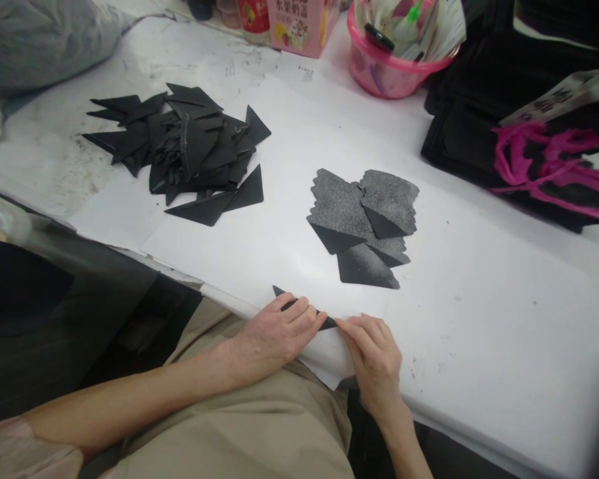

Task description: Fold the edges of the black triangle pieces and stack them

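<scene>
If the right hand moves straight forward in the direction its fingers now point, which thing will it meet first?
The right hand would first meet the dark piece it seems to touch, then probably the left hand; depth is unclear.

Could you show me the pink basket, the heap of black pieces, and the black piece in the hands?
Pink basket (pixel 397 81): head view, on its front wall.
Heap of black pieces (pixel 197 148): head view, near its middle.
Held black piece (pixel 328 323): head view, on its exposed right end.
</scene>
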Available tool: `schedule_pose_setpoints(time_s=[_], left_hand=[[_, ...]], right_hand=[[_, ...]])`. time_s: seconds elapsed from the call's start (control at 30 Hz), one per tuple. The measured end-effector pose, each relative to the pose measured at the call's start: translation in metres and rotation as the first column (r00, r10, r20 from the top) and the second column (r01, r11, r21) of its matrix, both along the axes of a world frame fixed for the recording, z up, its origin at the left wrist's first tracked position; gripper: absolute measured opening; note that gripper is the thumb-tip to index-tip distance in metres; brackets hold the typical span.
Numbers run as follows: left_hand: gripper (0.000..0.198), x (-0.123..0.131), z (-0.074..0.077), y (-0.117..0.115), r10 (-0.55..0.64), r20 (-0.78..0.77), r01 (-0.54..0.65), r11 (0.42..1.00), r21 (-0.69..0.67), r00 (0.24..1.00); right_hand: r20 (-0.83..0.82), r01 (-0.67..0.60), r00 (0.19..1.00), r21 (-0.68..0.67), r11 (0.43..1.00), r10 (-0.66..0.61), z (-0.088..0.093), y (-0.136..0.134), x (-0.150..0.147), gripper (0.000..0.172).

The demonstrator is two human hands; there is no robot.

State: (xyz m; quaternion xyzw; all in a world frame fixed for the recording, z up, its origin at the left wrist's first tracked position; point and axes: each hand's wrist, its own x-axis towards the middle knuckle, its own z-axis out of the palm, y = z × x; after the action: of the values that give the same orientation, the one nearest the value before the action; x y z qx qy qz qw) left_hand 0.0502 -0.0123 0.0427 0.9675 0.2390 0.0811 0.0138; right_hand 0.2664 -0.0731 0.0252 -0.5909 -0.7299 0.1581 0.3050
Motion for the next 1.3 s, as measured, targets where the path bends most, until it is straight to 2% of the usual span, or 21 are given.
schedule_pose_setpoints(time_s=[0.23, 0.53, 0.77, 0.9, 1.3], left_hand=[[0.038, 0.000, -0.001, 0.002, -0.026, 0.001, 0.026, 0.998, -0.050, 1.000], [0.035, 0.005, -0.002, 0.003, -0.061, 0.007, 0.061, 0.997, -0.039, 0.998], [0.032, 0.006, -0.004, 0.004, -0.062, 0.041, 0.065, 0.995, -0.071, 0.997], [0.035, 0.006, -0.002, 0.004, -0.051, 0.026, 0.053, 0.994, -0.096, 0.998], [0.034, 0.008, -0.001, 0.004, -0.071, 0.001, 0.071, 0.995, -0.074, 0.997]], right_hand=[[0.044, -0.009, 0.999, 0.042, 0.999, 0.007, -0.001, -0.001, -0.002, 0.027], [0.062, -0.014, 0.998, 0.047, 0.999, 0.011, -0.004, -0.003, -0.002, 0.030], [-0.013, 0.082, 0.997, 0.008, 0.997, -0.082, -0.003, -0.005, -0.002, 0.024], [-0.025, 0.052, 0.998, 0.027, 0.998, -0.052, -0.002, -0.007, -0.001, 0.030], [0.086, 0.003, 0.996, 0.079, 0.997, -0.010, -0.006, -0.011, 0.002, 0.040]])
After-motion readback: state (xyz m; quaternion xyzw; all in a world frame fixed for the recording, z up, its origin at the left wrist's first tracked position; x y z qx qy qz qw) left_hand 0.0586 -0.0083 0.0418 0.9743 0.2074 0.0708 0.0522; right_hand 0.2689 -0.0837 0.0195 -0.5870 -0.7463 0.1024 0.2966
